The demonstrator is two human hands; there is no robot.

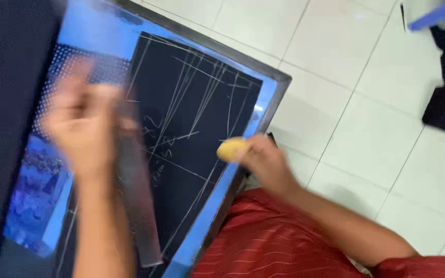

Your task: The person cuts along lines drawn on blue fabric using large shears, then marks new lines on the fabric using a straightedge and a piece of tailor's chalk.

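Head view looks down on a dark piece of fabric (191, 128) spread on a blue-topped table (263, 110) with a dark metal edge, the cloth crossed by many pale chalk lines and some handwritten figures. The right hand (266, 162), at about four o'clock from the middle of the cloth, is pinched narrow around a yellow piece of tailor's chalk (231, 149), whose tip sits on or just above the cloth's right edge; contact cannot be told for sure. The left hand (81, 126), at about nine o'clock, is badly blurred, so whether its fingers are spread or curled cannot be told; it lies on or just over the upper end of a clear ruler (139, 206) that runs down toward six o'clock. A red striped garment (263, 242) covers the person's lap at five o'clock, and pale floor tiles (377, 103) fill the side toward three o'clock.

The blur suggests the left hand is in motion, and a ruler not pressed flat could slip and skew a chalk line. With so many lines crossing closely, a mark could also land on the wrong one. The chalk sits near the table's edge and could drop to the tiles if the pinch loosens.
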